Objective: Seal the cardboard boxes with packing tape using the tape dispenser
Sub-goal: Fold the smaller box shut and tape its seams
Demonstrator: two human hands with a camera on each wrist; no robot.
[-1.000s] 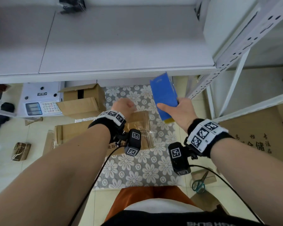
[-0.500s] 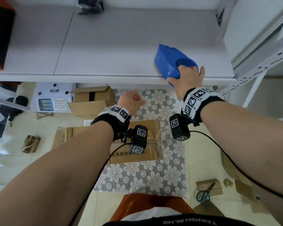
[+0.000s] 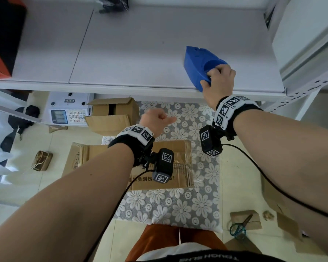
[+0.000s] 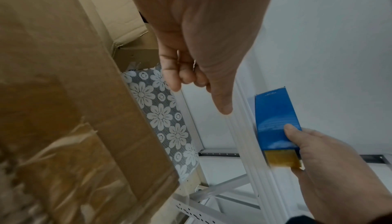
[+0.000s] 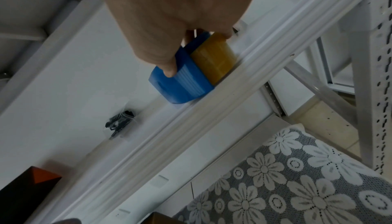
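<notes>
A blue tape dispenser [image 3: 199, 63] with a yellow-brown tape roll [image 5: 214, 60] rests on the white shelf top [image 3: 140, 53], near its front edge. My right hand [image 3: 219, 78] grips its rear end, fingers curled into the recess. In the left wrist view the dispenser [image 4: 275, 120] shows at the shelf edge. My left hand [image 3: 155, 120] hovers lower, over the floral mat [image 3: 178, 205], with fingers curled in, thumb out and nothing in it. A taped cardboard box [image 3: 180, 163] lies on the mat under my left wrist.
An open cardboard box [image 3: 112, 116] and a white scale [image 3: 68, 110] sit on the floor under the shelf. Flattened cardboard [image 3: 78, 157] lies left of the mat and scissors [image 3: 239, 227] to its right. A black packet [image 3: 113, 4] lies far back on the shelf. The perforated shelf post [image 3: 311, 87] stands right.
My right hand has lifted the blue dispenser from below shelf height up onto the shelf top. The left hand has stayed low, in about the same pose.
</notes>
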